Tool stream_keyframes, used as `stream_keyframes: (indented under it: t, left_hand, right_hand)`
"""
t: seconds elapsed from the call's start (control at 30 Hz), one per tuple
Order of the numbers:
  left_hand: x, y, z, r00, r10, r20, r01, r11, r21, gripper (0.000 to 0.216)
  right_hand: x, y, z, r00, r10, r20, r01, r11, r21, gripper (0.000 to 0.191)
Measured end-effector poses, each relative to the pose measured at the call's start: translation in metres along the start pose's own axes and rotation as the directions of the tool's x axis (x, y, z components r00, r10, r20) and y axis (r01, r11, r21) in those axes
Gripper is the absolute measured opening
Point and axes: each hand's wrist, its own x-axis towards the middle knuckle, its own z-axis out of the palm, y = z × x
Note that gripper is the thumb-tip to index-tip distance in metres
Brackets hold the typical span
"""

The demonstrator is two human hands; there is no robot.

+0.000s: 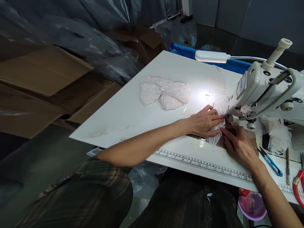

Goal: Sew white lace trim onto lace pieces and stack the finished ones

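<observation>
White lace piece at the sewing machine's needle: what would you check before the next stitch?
1. White lace piece held down by both hands: ok.
2. Left hand lies flat on the lace, fingers pointing at the needle: ok.
3. Right hand fingertips clear of the needle: cannot tell, they sit right beside it.
4. White gooseneck lamp lights the needle area: ok.
5. Blue-handled thread snips lie off the lace, to the right of the hands: ok.
6. Needle of the white sewing machine threaded: cannot tell, too small.
</observation>
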Motion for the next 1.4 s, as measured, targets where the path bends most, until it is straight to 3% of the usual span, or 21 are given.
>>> stream_keyframes:
  t: [0.3, 0.47, 0.7, 0.93, 1.13, 1.4]
  left_hand:
    - [0.001, 0.006, 0.001, 0.999, -0.044, 0.007, 0.044, 0.999, 0.023, 0.044]
    - [0.001, 0.009, 0.004, 0.995, -0.083, -0.047, 0.084, 0.996, 0.02, 0.04]
    - [-0.001, 0.006, 0.008, 0.988, 0.012, -0.152, -0.024, 0.997, -0.079, 0.027]
    - [-0.001, 0.007, 0.004, 0.994, -0.05, -0.095, 0.04, 0.994, -0.099, 0.028]
    - [0.001, 0.01, 0.003, 0.992, -0.078, -0.103, 0.077, 0.997, -0.01, 0.033]
    - [0.008, 0.013, 0.008, 0.98, -0.16, -0.121, 0.169, 0.983, 0.07, 0.035]
  right_hand:
    - [0.003, 0.004, -0.002, 1.0, 0.002, -0.006, -0.002, 1.0, 0.03, 0.035]
    - [0.004, 0.009, -0.004, 0.999, -0.02, 0.03, 0.017, 0.997, 0.081, 0.036]
    - [0.004, 0.005, -0.005, 1.0, -0.002, 0.005, 0.001, 0.998, 0.06, 0.034]
    - [0.005, 0.002, -0.006, 0.999, 0.026, 0.047, -0.028, 0.998, 0.055, 0.037]
    - [0.006, -0.005, -0.004, 0.997, 0.071, 0.014, -0.069, 0.991, -0.112, 0.038]
    - [0.013, -0.013, -0.004, 0.988, 0.143, 0.055, -0.12, 0.946, -0.302, 0.039]
